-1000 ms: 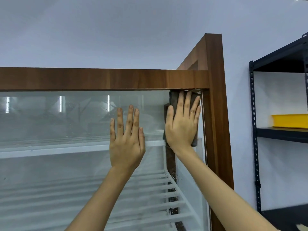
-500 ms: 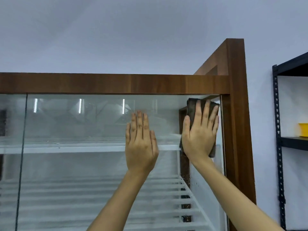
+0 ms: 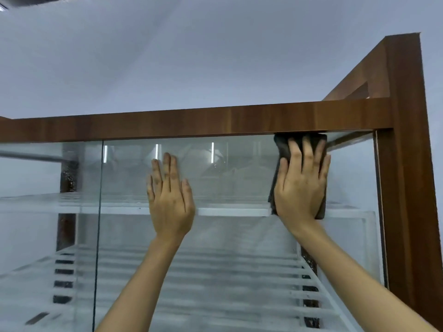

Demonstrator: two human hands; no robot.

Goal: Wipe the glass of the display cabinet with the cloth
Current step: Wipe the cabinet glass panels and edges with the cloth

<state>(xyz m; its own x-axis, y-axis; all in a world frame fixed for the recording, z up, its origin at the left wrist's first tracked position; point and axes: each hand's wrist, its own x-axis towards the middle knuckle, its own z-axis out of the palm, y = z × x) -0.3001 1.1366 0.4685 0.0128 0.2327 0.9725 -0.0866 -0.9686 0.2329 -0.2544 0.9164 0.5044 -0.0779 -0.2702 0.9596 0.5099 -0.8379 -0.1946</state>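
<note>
The display cabinet has a brown wooden frame (image 3: 215, 121) and a large glass front (image 3: 227, 168). A dark cloth (image 3: 282, 146) lies flat on the glass just under the top rail, near the right post. My right hand (image 3: 300, 185) presses it against the pane with straight, spread fingers. To its left, my left hand (image 3: 170, 197) rests flat on the bare glass with fingers straight and together. Most of the cloth is hidden under my right hand.
A vertical seam between two panes (image 3: 99, 212) runs down at the left. White shelves (image 3: 227, 210) and slatted racks (image 3: 191, 279) show behind the glass. The wooden right post (image 3: 405, 188) stands close to my right hand. A pale wall fills the background.
My right hand and the cloth have slid left along the top rail, away from the right post. The view has turned left, so the black shelf unit has left the frame and the pane seam appears.
</note>
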